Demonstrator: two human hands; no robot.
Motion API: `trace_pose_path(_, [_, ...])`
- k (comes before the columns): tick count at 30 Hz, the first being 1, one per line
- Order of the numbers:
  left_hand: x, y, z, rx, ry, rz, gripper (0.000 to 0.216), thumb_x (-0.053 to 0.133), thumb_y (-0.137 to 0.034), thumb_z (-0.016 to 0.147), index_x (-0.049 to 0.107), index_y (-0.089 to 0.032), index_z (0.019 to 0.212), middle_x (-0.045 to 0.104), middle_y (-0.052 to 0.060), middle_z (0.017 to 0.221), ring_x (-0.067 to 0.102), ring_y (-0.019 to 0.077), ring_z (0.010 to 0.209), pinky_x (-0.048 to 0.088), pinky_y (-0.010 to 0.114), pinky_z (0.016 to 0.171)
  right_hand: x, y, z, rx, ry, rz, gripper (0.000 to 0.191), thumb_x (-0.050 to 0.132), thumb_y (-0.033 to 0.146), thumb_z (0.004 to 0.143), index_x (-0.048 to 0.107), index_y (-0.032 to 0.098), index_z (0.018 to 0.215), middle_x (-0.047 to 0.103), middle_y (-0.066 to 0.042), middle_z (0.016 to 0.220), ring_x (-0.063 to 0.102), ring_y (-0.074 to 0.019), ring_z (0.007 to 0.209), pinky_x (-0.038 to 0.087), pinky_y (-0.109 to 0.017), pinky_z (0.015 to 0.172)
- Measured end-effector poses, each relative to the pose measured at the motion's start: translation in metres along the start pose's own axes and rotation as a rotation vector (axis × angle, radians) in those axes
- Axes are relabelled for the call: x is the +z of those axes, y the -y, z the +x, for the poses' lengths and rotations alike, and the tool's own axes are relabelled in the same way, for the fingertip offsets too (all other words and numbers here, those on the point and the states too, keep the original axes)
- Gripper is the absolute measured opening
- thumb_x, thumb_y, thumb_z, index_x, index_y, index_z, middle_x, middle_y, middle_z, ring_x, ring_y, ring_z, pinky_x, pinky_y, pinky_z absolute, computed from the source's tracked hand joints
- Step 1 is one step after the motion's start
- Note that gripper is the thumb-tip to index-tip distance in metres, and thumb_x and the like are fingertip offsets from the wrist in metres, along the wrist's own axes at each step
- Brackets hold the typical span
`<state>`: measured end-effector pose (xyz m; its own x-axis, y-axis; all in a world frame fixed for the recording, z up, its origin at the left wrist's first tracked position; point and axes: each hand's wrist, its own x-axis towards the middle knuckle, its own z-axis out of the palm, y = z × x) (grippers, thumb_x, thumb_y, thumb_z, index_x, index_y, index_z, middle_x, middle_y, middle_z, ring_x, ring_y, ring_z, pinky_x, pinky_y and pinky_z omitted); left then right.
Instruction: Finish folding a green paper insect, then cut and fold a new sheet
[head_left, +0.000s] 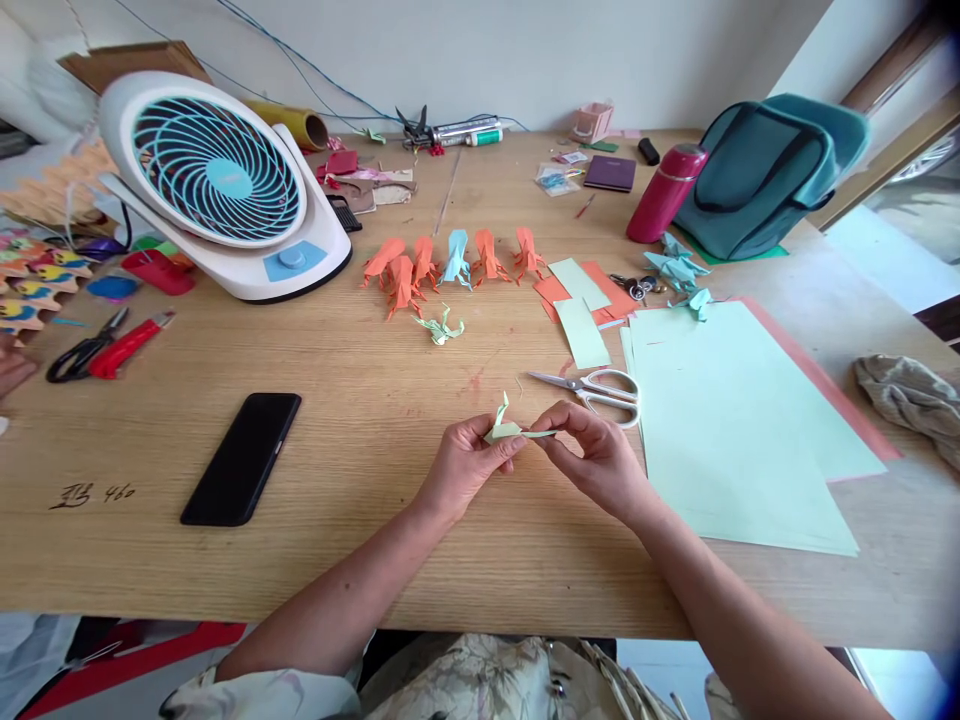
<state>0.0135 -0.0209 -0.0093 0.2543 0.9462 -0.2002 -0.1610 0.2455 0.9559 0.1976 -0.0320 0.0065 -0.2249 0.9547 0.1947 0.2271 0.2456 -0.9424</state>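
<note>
Between my hands is a small pale green folded paper figure [504, 431], with one thin part standing up and another stretching right. My left hand [471, 462] pinches its body between thumb and fingers. The fingertips of my right hand [592, 452] are closed on the thin right-hand strip. Just beyond my right hand lie white-handled scissors [609, 392], blades pointing left. Farther off sits a pale green origami figure [441, 328] with curled limbs. Behind it stand several orange origami figures [401, 283] and a light blue one [456, 258].
Pale green paper sheets [739, 420] lie at right, below small cut pieces [583, 332]. A black phone [241, 458], red cutter [129, 345] and white fan [225, 190] are left. A magenta bottle [666, 195] and teal bag [757, 180] stand back right. Another person's hand [13, 368] shows far left.
</note>
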Motion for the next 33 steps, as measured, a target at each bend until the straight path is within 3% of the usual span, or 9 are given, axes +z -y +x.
trace_pose_path(5, [0.006, -0.007, -0.004, 0.007, 0.013, -0.056, 0.029, 0.086, -0.037, 0.067, 0.073, -0.014, 0.079, 0.064, -0.001, 0.070, 0.050, 0.0066, 0.055, 0.045, 0.020, 0.053, 0.002, 0.001, -0.002, -0.386, -0.082, -0.262, 0.019, 0.055, 0.005, 0.089, 0.061, 0.023, 0.095, 0.065, -0.003, 0.085, 0.062, -0.0161, 0.077, 0.051, -0.031, 0.070])
trace_pose_path(9, [0.008, -0.010, -0.006, 0.009, 0.048, -0.086, 0.030, 0.086, -0.039, 0.066, 0.073, -0.015, 0.079, 0.066, 0.000, 0.072, 0.050, 0.0073, 0.057, 0.046, 0.021, 0.054, 0.000, -0.003, -0.004, -0.505, -0.090, -0.330, 0.028, 0.056, 0.001, 0.088, 0.061, 0.024, 0.103, 0.065, -0.005, 0.091, 0.064, -0.0171, 0.080, 0.053, -0.032, 0.070])
trace_pose_path(18, [0.009, -0.006, -0.006, 0.027, 0.053, -0.121, 0.025, 0.086, -0.036, 0.068, 0.074, -0.017, 0.080, 0.066, -0.001, 0.071, 0.048, 0.0067, 0.056, 0.045, 0.020, 0.053, -0.005, -0.005, -0.005, -0.605, -0.066, -0.468, 0.033, 0.058, 0.000, 0.086, 0.061, 0.026, 0.106, 0.066, -0.005, 0.092, 0.063, -0.0173, 0.078, 0.051, -0.032, 0.067])
trace_pose_path(33, [0.008, -0.002, -0.006, 0.089, 0.048, -0.059, 0.023, 0.082, -0.037, 0.073, 0.073, -0.017, 0.080, 0.064, -0.002, 0.070, 0.049, 0.0070, 0.056, 0.043, 0.021, 0.054, -0.006, -0.007, -0.006, -0.600, -0.076, -0.464, 0.033, 0.058, 0.001, 0.087, 0.060, 0.025, 0.110, 0.067, -0.007, 0.094, 0.064, -0.0182, 0.079, 0.053, -0.034, 0.068])
